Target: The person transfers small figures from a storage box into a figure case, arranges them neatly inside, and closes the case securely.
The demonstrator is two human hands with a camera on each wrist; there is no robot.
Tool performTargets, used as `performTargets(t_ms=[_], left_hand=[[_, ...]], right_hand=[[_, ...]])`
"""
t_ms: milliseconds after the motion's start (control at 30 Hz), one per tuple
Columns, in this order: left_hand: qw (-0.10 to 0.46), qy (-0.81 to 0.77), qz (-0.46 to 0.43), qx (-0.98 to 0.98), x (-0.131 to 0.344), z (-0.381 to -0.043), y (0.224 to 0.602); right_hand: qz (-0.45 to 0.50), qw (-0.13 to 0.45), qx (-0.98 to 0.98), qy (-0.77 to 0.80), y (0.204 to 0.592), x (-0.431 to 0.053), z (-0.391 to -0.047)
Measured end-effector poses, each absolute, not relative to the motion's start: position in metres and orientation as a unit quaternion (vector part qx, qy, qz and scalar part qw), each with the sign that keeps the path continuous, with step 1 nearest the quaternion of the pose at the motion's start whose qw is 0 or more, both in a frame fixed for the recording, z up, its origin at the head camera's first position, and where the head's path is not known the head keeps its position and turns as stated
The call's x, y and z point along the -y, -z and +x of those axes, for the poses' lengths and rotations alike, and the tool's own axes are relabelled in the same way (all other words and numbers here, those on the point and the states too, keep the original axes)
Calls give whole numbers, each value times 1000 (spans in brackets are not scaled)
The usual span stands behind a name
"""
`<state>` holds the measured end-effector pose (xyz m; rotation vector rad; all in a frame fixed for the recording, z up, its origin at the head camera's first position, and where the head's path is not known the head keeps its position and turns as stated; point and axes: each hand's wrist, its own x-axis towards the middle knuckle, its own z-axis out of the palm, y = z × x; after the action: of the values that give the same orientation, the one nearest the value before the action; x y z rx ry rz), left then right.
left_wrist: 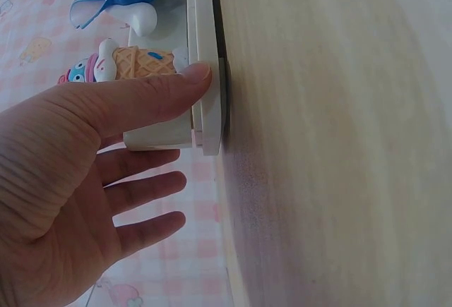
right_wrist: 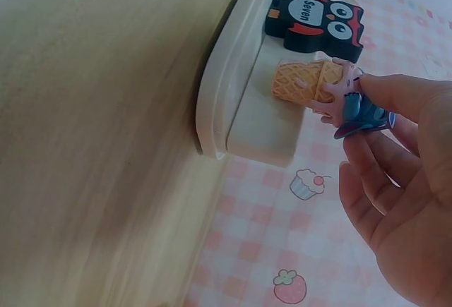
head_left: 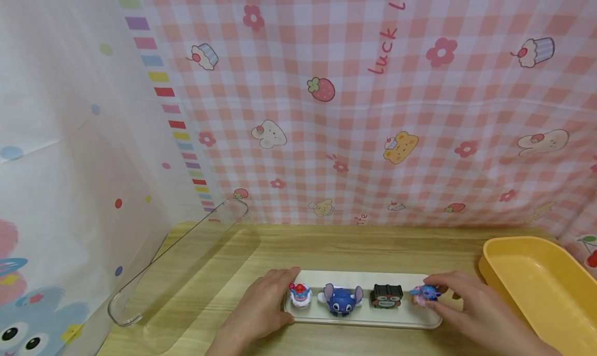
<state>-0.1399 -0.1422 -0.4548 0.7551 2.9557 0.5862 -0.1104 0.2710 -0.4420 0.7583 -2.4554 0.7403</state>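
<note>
A long white tray [head_left: 336,278] lies on the wooden table with a row of small figurines standing on it. My left hand [head_left: 263,303] grips the tray's left end, thumb over the front rim, beside a waffle-cone figurine [left_wrist: 141,61] with a white and red top. Between thumb and fingers, my right hand [head_left: 471,307] pinches the blue head of another cone figurine [right_wrist: 304,85], pink below the head, at the tray's right end. Standing between them are a big-eared blue figurine [head_left: 342,300] and a black owl figurine [right_wrist: 318,21] marked "Seven".
At the left, a clear elongated cover [head_left: 186,257] leans against the white cloth wall. A yellow bin [head_left: 531,257] stands at the right, close to my right hand. Pink checked cloth [head_left: 350,117] hangs behind the wooden table [head_left: 373,247].
</note>
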Motion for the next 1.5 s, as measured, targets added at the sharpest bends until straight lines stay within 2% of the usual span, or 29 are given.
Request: performTargets(t_ms=[733, 1500], left_hand=[[26, -189, 237, -953, 142, -140, 455], [23, -190, 238, -952, 142, -140, 455]], right_hand=[[333, 221, 873, -280, 447, -268, -117], [308, 225, 884, -271, 453, -264, -116]])
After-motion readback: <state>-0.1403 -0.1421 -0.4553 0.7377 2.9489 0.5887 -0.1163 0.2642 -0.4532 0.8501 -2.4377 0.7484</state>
